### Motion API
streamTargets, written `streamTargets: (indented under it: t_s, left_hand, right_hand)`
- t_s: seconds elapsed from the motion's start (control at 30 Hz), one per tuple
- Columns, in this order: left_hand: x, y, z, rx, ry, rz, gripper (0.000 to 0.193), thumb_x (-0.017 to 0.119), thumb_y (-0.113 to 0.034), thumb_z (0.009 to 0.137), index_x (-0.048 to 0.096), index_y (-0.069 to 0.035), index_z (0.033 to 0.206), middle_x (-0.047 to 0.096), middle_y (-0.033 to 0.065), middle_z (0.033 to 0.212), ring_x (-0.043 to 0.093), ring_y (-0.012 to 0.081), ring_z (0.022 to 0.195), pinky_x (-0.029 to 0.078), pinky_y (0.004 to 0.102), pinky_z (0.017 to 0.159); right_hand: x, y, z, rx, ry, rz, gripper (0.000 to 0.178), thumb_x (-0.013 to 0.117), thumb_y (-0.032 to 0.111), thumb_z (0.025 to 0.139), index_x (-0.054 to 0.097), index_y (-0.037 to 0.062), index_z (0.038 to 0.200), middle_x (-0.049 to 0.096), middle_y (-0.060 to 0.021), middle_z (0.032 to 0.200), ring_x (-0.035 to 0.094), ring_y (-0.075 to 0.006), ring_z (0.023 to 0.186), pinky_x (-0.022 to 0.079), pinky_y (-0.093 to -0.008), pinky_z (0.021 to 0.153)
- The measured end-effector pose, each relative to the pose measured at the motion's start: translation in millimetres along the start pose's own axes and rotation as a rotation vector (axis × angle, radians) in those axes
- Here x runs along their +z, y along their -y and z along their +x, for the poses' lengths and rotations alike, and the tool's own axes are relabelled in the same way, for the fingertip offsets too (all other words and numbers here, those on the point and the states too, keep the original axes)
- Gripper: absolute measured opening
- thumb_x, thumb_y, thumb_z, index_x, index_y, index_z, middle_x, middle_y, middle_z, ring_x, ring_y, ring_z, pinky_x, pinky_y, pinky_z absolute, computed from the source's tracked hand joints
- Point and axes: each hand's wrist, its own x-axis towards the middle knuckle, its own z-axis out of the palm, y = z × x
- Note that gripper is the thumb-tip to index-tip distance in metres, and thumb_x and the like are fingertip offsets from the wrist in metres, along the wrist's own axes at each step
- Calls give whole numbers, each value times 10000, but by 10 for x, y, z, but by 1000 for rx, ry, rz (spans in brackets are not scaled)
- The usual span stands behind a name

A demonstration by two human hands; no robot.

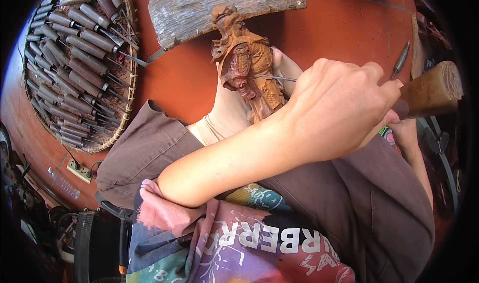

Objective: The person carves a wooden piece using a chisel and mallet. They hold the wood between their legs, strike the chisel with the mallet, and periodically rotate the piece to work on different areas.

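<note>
A reddish-brown wood carving [254, 58] with deep folds and textured patches stands between my bare feet. My left hand [344, 103] crosses over to the right, its fingers wrapped round a chisel. Out of that fist comes the thin metal shaft of the chisel [277, 77], its tip against the carving's side; the fingers hide its handle. Just beyond the left knuckles is the wooden head of a mallet [433, 91]. Partly covered by the left hand, my right hand [403, 131] is closed at the mallet, with most of its fingers out of sight.
A round woven basket [130, 101] full of wooden-handled chisels sits at the left. A worn wooden board [184, 13] lies behind the carving on the red tiled floor [339, 28]. A dark pointed tool [401, 59] is near the mallet. A power strip [79, 171] lies at the lower left.
</note>
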Motion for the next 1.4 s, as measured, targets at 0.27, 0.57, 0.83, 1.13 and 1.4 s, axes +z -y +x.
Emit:
streamTargets:
  t_s: [0.27,0.57,0.83,1.13,1.4]
  left_hand:
    - [-44,136,38,-85,-123,-267,303,758,-392,834,731,-97,770,640,70,631,646,284,557,501,389,493]
    - [13,140,17,-58,-94,59,342,759,-398,838,717,-76,731,625,87,591,640,291,543,490,383,482]
    - [153,262,19,-44,-211,9,354,760,-406,837,700,-74,728,604,90,572,623,295,526,470,391,468]
    - [-41,55,107,-209,-71,18,342,774,-405,830,708,-85,732,586,78,547,612,276,508,450,381,454]
    - [236,343,12,-77,-328,-133,269,784,-365,839,753,-105,774,606,55,553,591,222,463,423,330,430]
  right_hand:
    - [-31,-91,4,-4,80,-74,336,815,86,760,572,59,990,543,12,867,534,-99,811,429,-255,716]
    - [29,-87,-12,71,68,108,355,782,-14,745,560,70,1009,516,4,876,528,-103,825,450,-276,743]
    - [-99,-195,-47,131,128,67,558,774,-58,746,518,40,1232,557,-13,1041,574,-112,972,475,-273,860]
    - [-29,-144,-40,126,116,144,444,769,-64,737,543,57,1099,527,-17,960,545,-116,895,478,-285,797]
    - [-5,-161,-38,24,116,151,393,751,-64,749,510,78,1024,484,-5,889,513,-100,835,455,-264,740]
